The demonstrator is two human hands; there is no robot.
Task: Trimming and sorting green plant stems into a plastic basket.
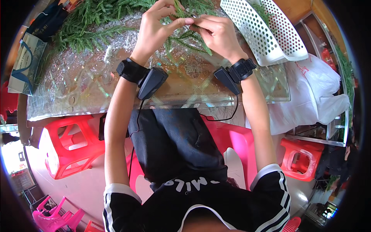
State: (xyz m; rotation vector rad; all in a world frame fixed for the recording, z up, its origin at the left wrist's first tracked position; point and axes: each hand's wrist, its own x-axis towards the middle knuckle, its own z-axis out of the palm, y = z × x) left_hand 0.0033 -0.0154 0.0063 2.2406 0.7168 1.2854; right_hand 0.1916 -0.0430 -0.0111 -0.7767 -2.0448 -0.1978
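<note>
Above the far part of the glass-topped table, my left hand [154, 29] and my right hand [220, 35] meet, both with closed fingers. Between the fingertips is a green pine sprig [179, 11] of the artificial kind, gripped by the left hand. The right thumb and fingers pinch at the same spot, on what looks like its stem end. Another green pine branch [190, 41] spreads out just below the hands; whether it hangs from the held piece or lies on the table I cannot tell. Black straps with dark boxes sit on both wrists.
A pile of green pine branches [91, 23] covers the far left of the table [162, 94], with whitish bits scattered about. To the right stands a white perforated basket [266, 42] beside a white plastic bag [309, 92]. A paper bag [27, 63] is at the left edge. Red stools [71, 145] stand below.
</note>
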